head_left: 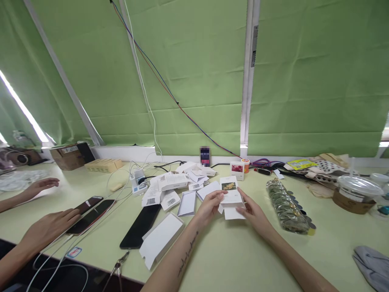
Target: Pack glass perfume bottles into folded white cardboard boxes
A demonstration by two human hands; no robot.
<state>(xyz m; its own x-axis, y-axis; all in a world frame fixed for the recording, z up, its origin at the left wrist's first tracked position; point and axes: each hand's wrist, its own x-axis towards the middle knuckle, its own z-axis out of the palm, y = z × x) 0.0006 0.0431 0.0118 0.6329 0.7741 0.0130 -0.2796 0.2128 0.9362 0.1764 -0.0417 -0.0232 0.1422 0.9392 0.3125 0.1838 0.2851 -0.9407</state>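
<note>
White printed carton (pixel 232 196), two-handed hold.
Left hand (pixel 209 206) and right hand (pixel 254 213): grip clamped on opposite sides of the carton, above the bench (pixel 219 257), short of its far edge.

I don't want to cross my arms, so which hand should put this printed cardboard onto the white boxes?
Your left hand looks better placed: it's nearer the pile of white boxes, while your right hand is on the far side of the printed cardboard. Both hold it.

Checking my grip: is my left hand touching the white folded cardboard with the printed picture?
Touching: the head view shows the left hand, its thumb resting on the white folded cardboard.
</note>
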